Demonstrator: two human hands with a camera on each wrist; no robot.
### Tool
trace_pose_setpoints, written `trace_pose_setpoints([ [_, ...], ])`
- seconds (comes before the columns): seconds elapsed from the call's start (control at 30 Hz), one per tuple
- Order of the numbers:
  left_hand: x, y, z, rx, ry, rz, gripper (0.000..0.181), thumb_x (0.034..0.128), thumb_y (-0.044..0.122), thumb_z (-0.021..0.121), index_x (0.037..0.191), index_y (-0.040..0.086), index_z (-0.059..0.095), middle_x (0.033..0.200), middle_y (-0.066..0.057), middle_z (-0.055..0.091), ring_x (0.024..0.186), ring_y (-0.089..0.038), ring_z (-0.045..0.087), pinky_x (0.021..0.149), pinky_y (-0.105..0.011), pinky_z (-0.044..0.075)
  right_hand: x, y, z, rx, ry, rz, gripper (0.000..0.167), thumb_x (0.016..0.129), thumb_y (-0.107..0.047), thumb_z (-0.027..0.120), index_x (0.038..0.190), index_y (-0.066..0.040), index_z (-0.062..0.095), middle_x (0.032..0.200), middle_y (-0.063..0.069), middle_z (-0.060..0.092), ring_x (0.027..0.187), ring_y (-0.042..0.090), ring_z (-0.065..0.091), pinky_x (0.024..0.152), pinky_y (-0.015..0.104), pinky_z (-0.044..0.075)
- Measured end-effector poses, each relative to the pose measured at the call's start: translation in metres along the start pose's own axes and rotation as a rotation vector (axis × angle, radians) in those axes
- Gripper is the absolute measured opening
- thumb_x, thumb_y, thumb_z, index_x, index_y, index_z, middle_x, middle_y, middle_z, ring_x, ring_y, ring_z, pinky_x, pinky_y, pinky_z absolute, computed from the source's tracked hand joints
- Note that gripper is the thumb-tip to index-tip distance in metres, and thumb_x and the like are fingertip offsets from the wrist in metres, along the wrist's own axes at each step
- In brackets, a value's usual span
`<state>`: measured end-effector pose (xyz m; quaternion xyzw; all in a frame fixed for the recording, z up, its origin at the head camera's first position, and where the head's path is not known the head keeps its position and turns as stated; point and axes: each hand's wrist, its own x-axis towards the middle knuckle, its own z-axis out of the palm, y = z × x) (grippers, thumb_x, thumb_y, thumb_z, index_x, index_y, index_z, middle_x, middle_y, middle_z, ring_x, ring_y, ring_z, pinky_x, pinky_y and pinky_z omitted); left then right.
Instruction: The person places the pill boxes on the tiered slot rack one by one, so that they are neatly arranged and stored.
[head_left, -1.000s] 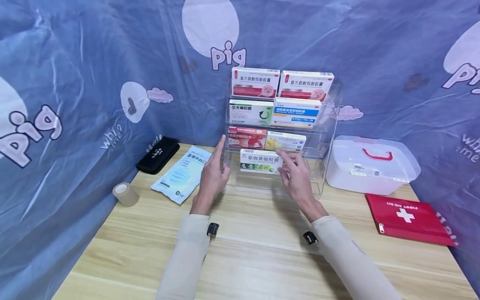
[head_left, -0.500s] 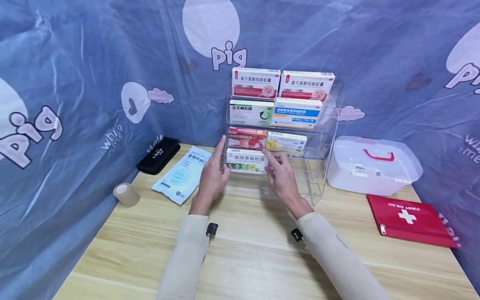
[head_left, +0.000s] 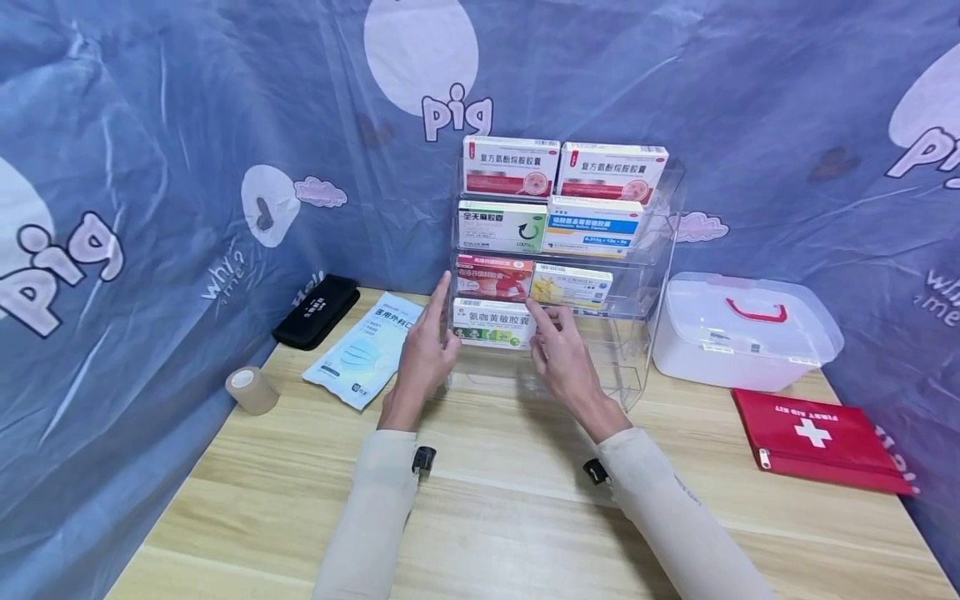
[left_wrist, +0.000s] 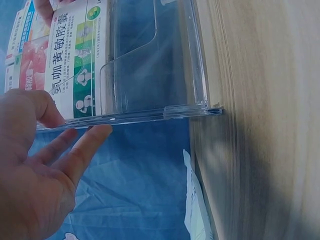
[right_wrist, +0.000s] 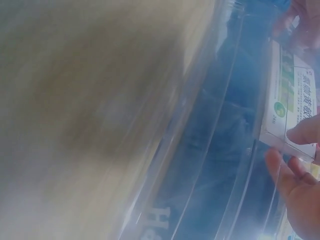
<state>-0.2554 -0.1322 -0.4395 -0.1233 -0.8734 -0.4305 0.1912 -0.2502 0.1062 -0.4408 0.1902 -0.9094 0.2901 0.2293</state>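
A white-and-green medicine box [head_left: 491, 325] sits in the lowest filled tier of a clear display rack [left_wrist: 165, 113], against its left side. My right hand [head_left: 566, 358] pinches the box's right end, index finger at the upper corner; the right wrist view shows the thumb and fingers around that end [right_wrist: 287, 142]. At the rack's left side panel, my left hand [head_left: 427, 350] grips the edge, thumb on one face and fingers on the other. Just above the box stand a red box [head_left: 495, 278] and a yellow-and-white box [head_left: 573, 287].
Higher tiers hold several more medicine boxes [head_left: 592, 227]. To the right are a white lidded case [head_left: 735, 333] and a red first aid pouch [head_left: 817, 442]. A mask packet [head_left: 363, 354], black case [head_left: 317, 311] and tan tape roll [head_left: 252, 390] lie left. Blue cloth hangs behind.
My right hand has shifted left with the white-and-green box, bringing it against the rack's left side; over the last half second it barely moved. The left hand stays in place.
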Motion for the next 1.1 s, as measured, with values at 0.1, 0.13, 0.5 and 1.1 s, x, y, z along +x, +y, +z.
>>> trace_pose_setpoints([
  [0.1, 0.0, 0.0, 0.0, 0.005, -0.004, -0.002, 0.103, 0.091, -0.012, 0.062, 0.175, 0.028, 0.017, 0.178, -0.007, 0.031, 0.154, -0.036, 0.048, 0.116, -0.05, 0.053, -0.001, -0.002, -0.002, 0.005, -0.009, -0.001, 0.073, 0.095, 0.004, 0.07, 0.162, -0.012, 0.048, 0.137, 0.023, 0.054, 0.109, 0.037, 0.072, 0.091, 0.044, 0.065],
  [0.13, 0.0, 0.0, 0.0, 0.006, -0.003, -0.002, 0.102, 0.091, -0.012, 0.061, 0.175, 0.028, 0.017, 0.178, -0.007, 0.032, 0.155, -0.036, 0.047, 0.117, -0.051, 0.051, -0.002, -0.002, -0.002, 0.007, -0.01, -0.003, 0.073, 0.095, 0.004, 0.07, 0.163, -0.012, 0.047, 0.138, 0.023, 0.054, 0.11, 0.037, 0.071, 0.091, 0.045, 0.065],
  [0.5, 0.0, 0.002, -0.001, 0.002, -0.008, -0.017, 0.104, 0.0911, -0.011, 0.061, 0.175, 0.031, 0.016, 0.178, -0.009, 0.032, 0.158, -0.035, 0.042, 0.125, -0.054, 0.043, -0.007, -0.005, -0.014, 0.01, -0.081, 0.04, 0.08, 0.097, -0.003, 0.072, 0.167, -0.014, 0.035, 0.135, 0.018, 0.058, 0.108, 0.035, 0.067, 0.092, 0.049, 0.064],
  [1.1, 0.001, 0.001, -0.014, 0.059, -0.021, -0.045, 0.095, 0.0968, 0.004, 0.065, 0.174, 0.036, 0.018, 0.171, -0.013, 0.041, 0.153, -0.037, 0.047, 0.119, -0.059, 0.047, -0.033, 0.011, -0.064, -0.018, 0.079, 0.046, 0.063, 0.096, -0.004, 0.074, 0.154, 0.0, 0.051, 0.144, 0.029, 0.055, 0.122, 0.05, 0.063, 0.101, 0.066, 0.056],
])
